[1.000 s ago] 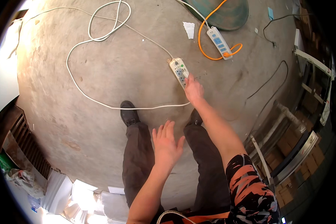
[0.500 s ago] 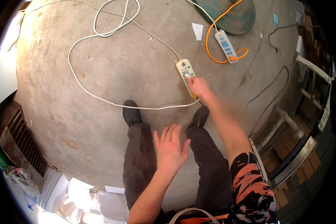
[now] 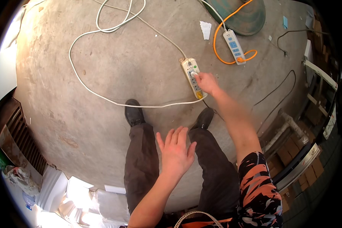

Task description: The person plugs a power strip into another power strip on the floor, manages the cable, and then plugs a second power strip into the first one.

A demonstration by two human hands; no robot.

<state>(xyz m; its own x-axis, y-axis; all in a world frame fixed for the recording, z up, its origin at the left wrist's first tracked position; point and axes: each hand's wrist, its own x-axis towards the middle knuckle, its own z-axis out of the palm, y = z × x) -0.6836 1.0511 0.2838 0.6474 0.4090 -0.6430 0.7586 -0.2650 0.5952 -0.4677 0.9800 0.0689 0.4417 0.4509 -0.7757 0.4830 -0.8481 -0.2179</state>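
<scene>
My right hand reaches forward to a worn white power strip on the floor. Its fingers close on a white plug at one of the upper sockets; how deep the plug sits cannot be seen. At the strip's near end is a yellow plug, with a dark cord leading off beside it. A white cable curves across the floor to the hand's side of the strip. My left hand hangs above my legs, fingers spread, holding nothing.
A second white power strip with blue sockets holds an orange plug and its orange cord. Beyond lies a round green base. A black cord and a metal frame are on the right. My shoes stand near the cable.
My right hand has shifted slightly up and right beside the strip, so the yellow plug shows more. My left hand stays almost still. The whole view has shifted a little.
</scene>
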